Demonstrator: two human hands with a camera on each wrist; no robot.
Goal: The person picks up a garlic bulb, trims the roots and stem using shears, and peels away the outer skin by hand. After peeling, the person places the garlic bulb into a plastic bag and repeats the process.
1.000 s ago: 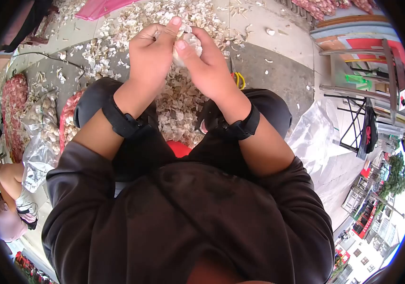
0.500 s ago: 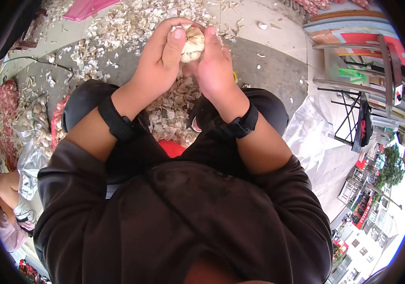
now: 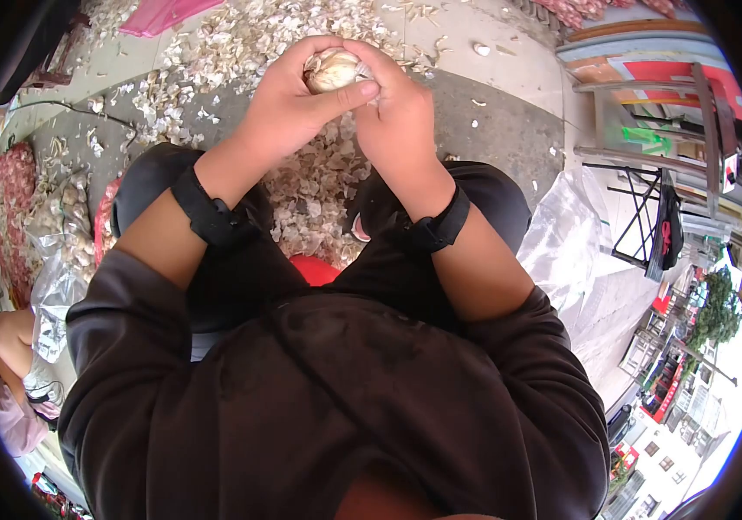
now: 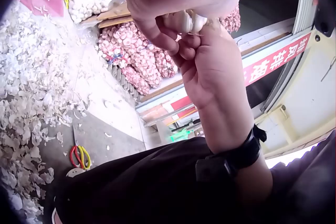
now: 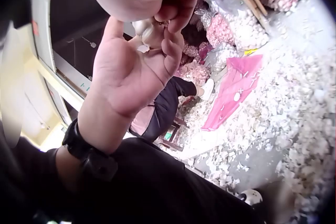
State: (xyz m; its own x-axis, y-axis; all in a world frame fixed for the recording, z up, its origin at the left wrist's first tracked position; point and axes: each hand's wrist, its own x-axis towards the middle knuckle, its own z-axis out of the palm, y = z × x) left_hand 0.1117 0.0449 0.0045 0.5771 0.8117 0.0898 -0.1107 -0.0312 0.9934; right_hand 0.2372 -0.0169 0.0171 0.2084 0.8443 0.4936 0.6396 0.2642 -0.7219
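A pale garlic bulb (image 3: 333,71) sits between both hands in the head view, cupped mostly in the left hand (image 3: 297,100). The left thumb reaches across below the bulb towards the right hand. Curled fingers of the right hand (image 3: 394,108) hold the bulb's right side, where thin white skin shows. From the left wrist, white cloves of the bulb (image 4: 186,22) show between the hands, and the right fingertips meet just under them. In the right wrist view a loose flake of skin (image 5: 143,48) lies at the left palm, beside the bulb (image 5: 152,34).
Garlic skins (image 3: 315,186) cover the floor between the feet and beyond. Red and yellow looped handles (image 4: 80,157) lie near the right shoe. A pink sheet (image 5: 236,90), net bags of garlic (image 4: 136,50) and clear plastic (image 3: 566,234) lie around. Another person sits at the left.
The bulb, largely hidden by the fingers at first, came into view between both thumbs and has since turned and moved slightly left. The left thumb now stretches across below it.
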